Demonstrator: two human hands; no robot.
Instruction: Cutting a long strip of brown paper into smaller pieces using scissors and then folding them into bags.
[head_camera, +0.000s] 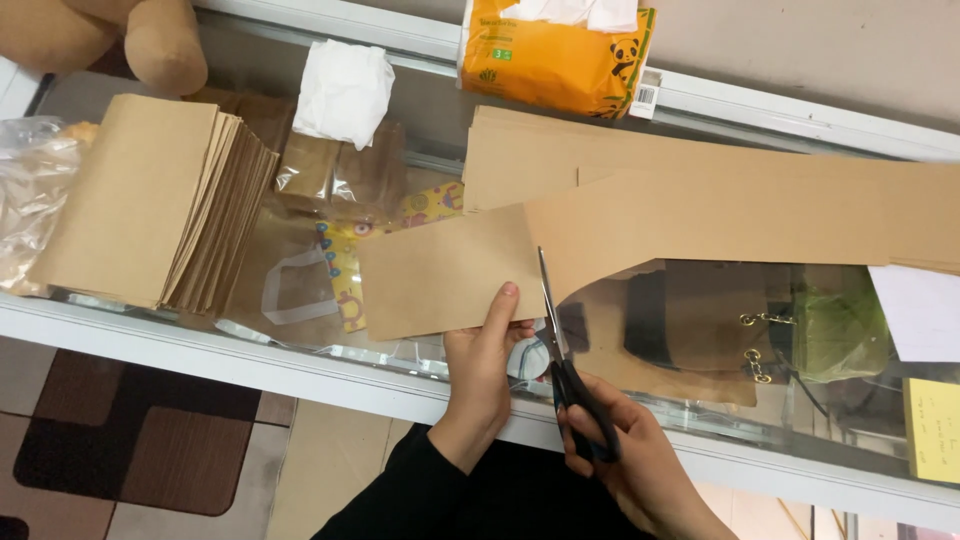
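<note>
Nearest, the right hand (630, 455) grips black-handled scissors (565, 350), blades upright through a long strip of brown kraft paper (600, 235). Just left, the left hand (485, 355) pinches the strip's near edge, thumb on top, holding it flat for the cut. Farther left lies a stack of cut brown sheets (150, 205) on the glass counter (300, 345); a tissue pack (555, 50) sits farthest.

Brown paper and black scissors

The brown paper (450, 270) lies flat on the glass, partly cut. The scissors (562, 350) stand open, their thin blades on the cut line.
</note>
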